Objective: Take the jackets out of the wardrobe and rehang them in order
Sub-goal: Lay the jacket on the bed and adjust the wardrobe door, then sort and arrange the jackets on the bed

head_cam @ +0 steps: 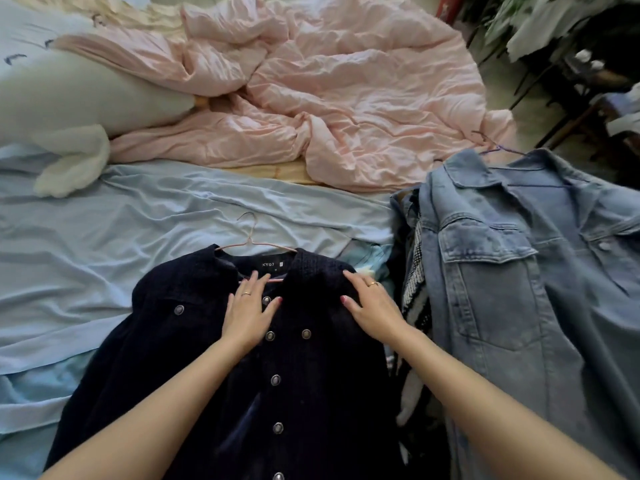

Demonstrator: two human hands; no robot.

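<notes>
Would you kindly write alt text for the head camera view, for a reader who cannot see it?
A person's left hand and right hand rest flat on a dark navy buttoned jacket spread on a bed, still on its pink hanger. A denim jacket tops a clothes pile to the right; a crumpled pink duvet lies behind.

A dark navy jacket (214, 358) with metal buttons lies front-up on the bed, on a pink hanger (254, 245). Just right of it, a light denim jacket (526, 271) tops a heap of other garments.
</notes>
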